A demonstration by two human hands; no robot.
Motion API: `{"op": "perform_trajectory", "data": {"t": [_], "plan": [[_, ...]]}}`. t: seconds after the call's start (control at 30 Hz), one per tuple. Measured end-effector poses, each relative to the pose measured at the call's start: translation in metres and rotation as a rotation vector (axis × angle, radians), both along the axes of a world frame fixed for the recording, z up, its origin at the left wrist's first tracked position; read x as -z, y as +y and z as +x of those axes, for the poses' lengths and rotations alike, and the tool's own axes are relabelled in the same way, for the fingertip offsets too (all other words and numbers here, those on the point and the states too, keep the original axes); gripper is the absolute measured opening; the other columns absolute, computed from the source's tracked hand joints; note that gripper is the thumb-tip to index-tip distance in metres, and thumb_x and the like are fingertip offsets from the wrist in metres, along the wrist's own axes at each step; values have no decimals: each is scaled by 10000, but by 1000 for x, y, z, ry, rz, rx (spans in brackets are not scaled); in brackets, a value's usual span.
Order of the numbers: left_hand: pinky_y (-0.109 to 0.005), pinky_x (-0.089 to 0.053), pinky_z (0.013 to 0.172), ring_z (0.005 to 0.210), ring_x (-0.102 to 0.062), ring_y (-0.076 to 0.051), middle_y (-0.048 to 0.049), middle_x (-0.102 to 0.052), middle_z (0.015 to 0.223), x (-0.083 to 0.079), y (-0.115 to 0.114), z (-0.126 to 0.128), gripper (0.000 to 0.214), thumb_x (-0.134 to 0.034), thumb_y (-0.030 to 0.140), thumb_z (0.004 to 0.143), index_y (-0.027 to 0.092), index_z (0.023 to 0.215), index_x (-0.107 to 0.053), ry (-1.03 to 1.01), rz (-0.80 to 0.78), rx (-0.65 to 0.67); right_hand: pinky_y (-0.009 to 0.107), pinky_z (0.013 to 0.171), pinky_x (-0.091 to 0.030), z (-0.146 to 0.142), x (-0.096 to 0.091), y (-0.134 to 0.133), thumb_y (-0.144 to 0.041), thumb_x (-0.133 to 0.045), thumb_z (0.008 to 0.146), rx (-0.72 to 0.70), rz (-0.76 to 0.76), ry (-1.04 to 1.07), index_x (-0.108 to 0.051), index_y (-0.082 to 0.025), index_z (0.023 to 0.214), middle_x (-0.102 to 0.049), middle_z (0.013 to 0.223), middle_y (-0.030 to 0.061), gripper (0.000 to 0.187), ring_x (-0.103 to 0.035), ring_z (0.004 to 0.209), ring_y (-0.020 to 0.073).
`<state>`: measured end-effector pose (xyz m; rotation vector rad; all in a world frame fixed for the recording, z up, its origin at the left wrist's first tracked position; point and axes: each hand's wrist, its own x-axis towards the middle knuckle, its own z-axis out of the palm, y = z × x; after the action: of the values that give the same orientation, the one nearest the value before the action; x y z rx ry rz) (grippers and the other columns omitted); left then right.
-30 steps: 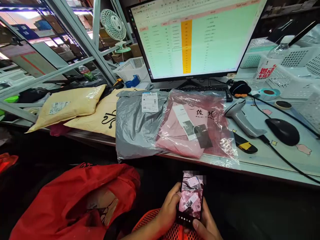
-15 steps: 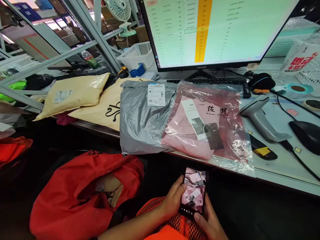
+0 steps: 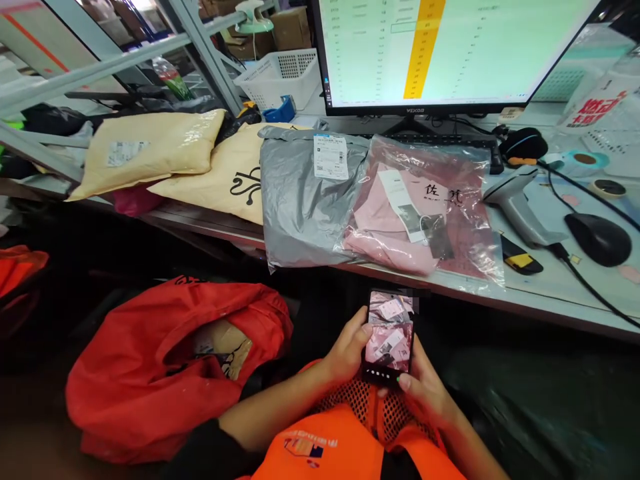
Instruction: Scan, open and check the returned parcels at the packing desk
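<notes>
A smartphone [image 3: 390, 337] is held upright between both hands, below the desk edge. Its screen shows two stacked pictures, one of a grey bag with a label and one of pink clothing. My left hand [image 3: 350, 343] is closed around the phone's left side, thumb by the screen's edge. Wrapped round the lower right side is my right hand [image 3: 424, 383], its thumb at the row of icons along the bottom. Beyond the phone, a clear plastic bag with a folded pink garment [image 3: 395, 230] and tags overlaps a grey mailing bag [image 3: 307, 207] with a white label.
Yellow padded parcels [image 3: 155, 143] lie left along the desk. A barcode scanner [image 3: 520, 207], box cutter [image 3: 520, 255] and black mouse [image 3: 597, 239] are at right. Behind stand a monitor [image 3: 465, 60] and white basket [image 3: 275, 77]. A red sack [image 3: 150, 373] holding a parcel sits low at left.
The camera view has tilted down, so the desk sits higher and more of the orange vest shows. Both hands keep the phone; the right thumb is now at the bottom icons.
</notes>
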<state>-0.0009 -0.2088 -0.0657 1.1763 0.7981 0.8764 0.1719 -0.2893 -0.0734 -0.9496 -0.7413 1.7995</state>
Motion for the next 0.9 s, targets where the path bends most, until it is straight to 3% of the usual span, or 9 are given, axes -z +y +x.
{"op": "perform_trajectory", "data": {"t": [0.13, 0.37, 0.6, 0.9], "plan": [[-343, -508, 935, 1032, -638, -239, -96, -693, 1171, -16, 9, -1, 542, -451, 621, 1041, 154, 1245, -634, -24, 85, -38, 393, 716, -665, 0, -18, 22, -498, -798, 845, 18, 92, 47, -415, -297, 1528, -629, 1404, 139, 808, -740, 991, 276], [-320, -519, 868, 989, -646, -224, -88, -693, 1188, -30, 12, 7, 534, -457, 613, 1038, 170, 1286, -622, -131, 141, -116, 453, 672, -693, 4, -34, 41, -469, -754, 860, 23, 149, 188, -454, -306, 1515, -651, 1370, 121, 738, -747, 990, 290], [-317, -514, 889, 945, -646, -198, -73, -707, 1170, -37, 6, 15, 472, -471, 573, 1045, 165, 1207, -644, -146, 160, -141, 491, 744, -699, 12, -41, 34, -281, -836, 763, -34, 157, 206, -380, -323, 1581, -605, 1465, 114, 938, -736, 1073, 302], [-315, -506, 881, 931, -645, -202, -67, -708, 1150, -38, 5, 18, 481, -475, 595, 1035, 179, 1212, -639, -127, 148, -154, 515, 808, -693, 17, -43, 34, -230, -852, 769, -82, 176, 181, -290, -345, 1632, -582, 1502, 117, 1036, -722, 1134, 319]]}}
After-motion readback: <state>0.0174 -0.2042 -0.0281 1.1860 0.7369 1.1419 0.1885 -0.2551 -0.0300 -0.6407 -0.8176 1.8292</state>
